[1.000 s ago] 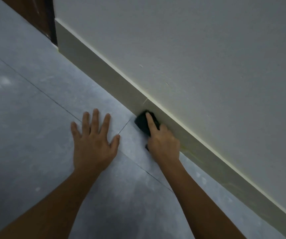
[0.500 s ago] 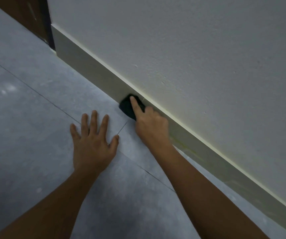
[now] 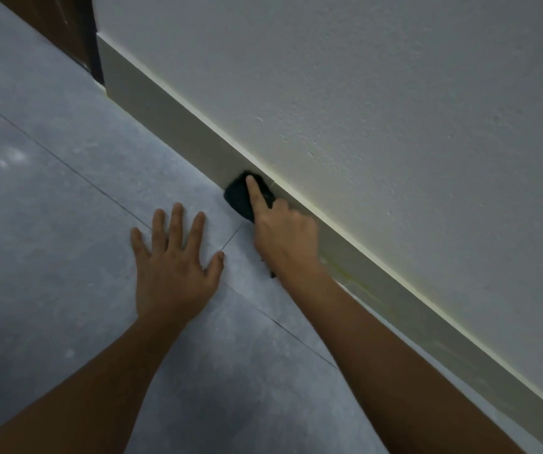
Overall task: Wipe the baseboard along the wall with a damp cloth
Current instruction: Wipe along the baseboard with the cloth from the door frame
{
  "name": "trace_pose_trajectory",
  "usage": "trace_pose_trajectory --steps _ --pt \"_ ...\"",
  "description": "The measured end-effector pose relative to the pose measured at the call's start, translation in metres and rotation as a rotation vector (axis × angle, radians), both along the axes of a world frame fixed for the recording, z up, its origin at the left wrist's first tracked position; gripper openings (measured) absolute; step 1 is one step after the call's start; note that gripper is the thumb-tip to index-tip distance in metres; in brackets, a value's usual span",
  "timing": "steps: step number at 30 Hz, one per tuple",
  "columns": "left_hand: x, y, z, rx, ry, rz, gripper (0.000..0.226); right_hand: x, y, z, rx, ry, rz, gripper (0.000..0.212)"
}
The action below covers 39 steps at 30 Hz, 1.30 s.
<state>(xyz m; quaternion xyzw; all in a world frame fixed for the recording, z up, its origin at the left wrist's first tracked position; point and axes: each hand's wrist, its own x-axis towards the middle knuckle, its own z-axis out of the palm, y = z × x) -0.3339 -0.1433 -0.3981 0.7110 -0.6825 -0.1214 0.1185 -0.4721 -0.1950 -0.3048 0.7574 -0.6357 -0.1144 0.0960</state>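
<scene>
Grey floor tiles (image 3: 67,224) with thin dark joints are seen meeting a pale baseboard (image 3: 171,103), which runs diagonally from the upper left to the lower right beneath a textured off-white wall (image 3: 394,126). At the far upper left, a dark brown door frame (image 3: 67,31) is shown where the baseboard ends.

A dark cloth (image 3: 239,199) is pictured against the lower face of the baseboard, right where it meets the floor, near the middle of the view. It is held there by the right hand (image 3: 284,237), whose index finger (image 3: 255,194) is stretched straight along the cloth while the other fingers are curled in behind it; a dark scrap of the same cloth is visible under the heel of that hand. The grip on the cloth is thus a curled one, with one finger pressing.

The left hand (image 3: 173,270) is laid flat on the floor tile just beside the right, palm down, its fingers spread and straight, holding nothing. Faint yellowish streaks (image 3: 352,276) can be made out on the baseboard just behind the right wrist. Both bare forearms are seen reaching in from the lower edge.
</scene>
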Motion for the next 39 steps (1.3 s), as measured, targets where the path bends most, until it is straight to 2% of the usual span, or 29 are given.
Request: trace_pose_trajectory --steps 3,7,10,14,17,22,24,27,29,36,39 --pt "0.000 -0.002 0.002 0.012 -0.005 -0.006 0.075 0.003 0.001 -0.023 0.070 0.023 -0.023 0.066" --pt "0.001 -0.004 0.002 0.013 -0.014 -0.011 0.073 -0.035 0.025 -0.030 0.179 0.064 -0.074 0.072" --pt "0.004 -0.002 0.002 0.016 -0.016 -0.013 0.072 -0.059 0.045 -0.012 0.156 0.096 -0.121 0.070" --pt "0.001 0.000 0.005 0.034 -0.024 -0.021 0.072 -0.056 0.042 0.000 0.024 0.024 -0.107 0.068" --pt "0.002 0.002 0.006 0.022 -0.011 -0.024 0.071 -0.045 0.038 -0.015 0.066 0.019 -0.090 0.070" --pt "0.003 0.006 0.002 0.037 -0.030 -0.026 0.075 -0.070 0.067 -0.028 0.158 -0.007 -0.196 0.070" --pt "0.001 0.002 0.005 0.040 -0.031 -0.028 0.074 -0.082 0.069 -0.019 0.102 0.029 -0.165 0.070" --pt "-0.021 0.001 0.010 0.006 -0.023 -0.102 0.070 -0.074 0.056 -0.008 -0.187 0.034 -0.061 0.069" --pt "-0.044 0.009 0.010 0.014 -0.001 -0.157 0.071 -0.062 0.049 -0.013 -0.105 0.022 -0.026 0.068" --pt "-0.062 0.022 0.002 0.007 -0.057 -0.122 0.078 -0.090 0.072 -0.028 0.141 0.013 -0.174 0.070" --pt "-0.065 0.022 0.003 0.018 -0.058 -0.117 0.078 -0.097 0.080 -0.008 0.130 0.016 -0.224 0.069"
